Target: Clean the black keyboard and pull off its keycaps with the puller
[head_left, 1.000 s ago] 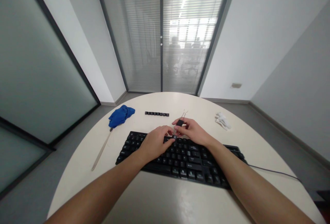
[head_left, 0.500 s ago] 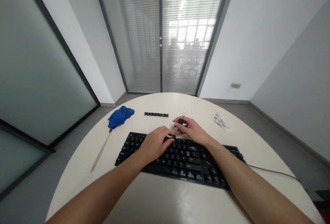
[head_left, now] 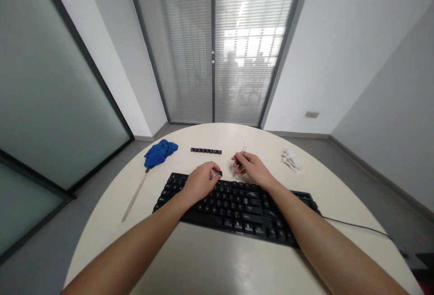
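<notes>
A black keyboard (head_left: pixel 233 204) lies at a slant across the table in front of me. Above its back edge, my left hand (head_left: pixel 200 179) is closed, pinching a small black keycap (head_left: pixel 219 173) between thumb and fingers. My right hand (head_left: pixel 252 167) is wrapped round a keycap puller (head_left: pixel 239 163) with a black grip, just behind the keyboard. Thin wire prongs stick out of the puller at both ends. Further back, several black keycaps (head_left: pixel 206 151) lie in a straight row.
At the left lies a bunched blue cloth (head_left: pixel 161 152), with a slim light stick with a dark end (head_left: pixel 135 195) by it. A crumpled white cloth or glove (head_left: pixel 290 160) is at the right. The keyboard cable (head_left: pixel 356 226) runs over the round table's (head_left: pixel 210 259) right side.
My left hand has lifted slightly left, off the keys, with a keycap now visible in its fingers. My right hand has turned the puller and closed further round its grip.
</notes>
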`<action>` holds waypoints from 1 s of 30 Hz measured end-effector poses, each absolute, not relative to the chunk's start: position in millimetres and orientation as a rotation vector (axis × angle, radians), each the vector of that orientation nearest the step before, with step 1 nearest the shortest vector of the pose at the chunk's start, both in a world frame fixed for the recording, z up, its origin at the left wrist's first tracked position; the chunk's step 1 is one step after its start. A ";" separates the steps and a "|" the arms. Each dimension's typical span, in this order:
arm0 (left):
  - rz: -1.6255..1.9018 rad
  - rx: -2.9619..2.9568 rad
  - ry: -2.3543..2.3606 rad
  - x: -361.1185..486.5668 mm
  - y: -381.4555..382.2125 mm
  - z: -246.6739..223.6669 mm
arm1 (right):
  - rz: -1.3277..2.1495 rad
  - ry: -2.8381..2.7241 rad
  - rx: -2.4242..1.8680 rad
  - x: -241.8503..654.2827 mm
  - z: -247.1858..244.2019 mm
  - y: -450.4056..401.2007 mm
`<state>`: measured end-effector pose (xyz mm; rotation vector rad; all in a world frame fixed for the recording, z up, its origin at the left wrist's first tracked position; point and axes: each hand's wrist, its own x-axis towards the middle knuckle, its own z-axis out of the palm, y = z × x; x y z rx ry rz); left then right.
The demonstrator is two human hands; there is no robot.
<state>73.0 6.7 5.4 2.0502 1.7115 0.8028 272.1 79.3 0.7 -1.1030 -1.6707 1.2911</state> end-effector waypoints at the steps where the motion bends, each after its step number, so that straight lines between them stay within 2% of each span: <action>1: 0.780 2.042 1.712 73.0 8.6 6.6 | 1.288 -1.675 -1.103 272.1 0.9 79.2; 12: 0.444 2.345 1.802 88.8 40.5 18.0 | 1.264 -1.703 -1.108 272.1 3.2 78.6; 30: 0.527 2.547 1.835 97.2 110.8 4.0 | 1.259 -1.642 -1.090 273.3 -1.0 83.6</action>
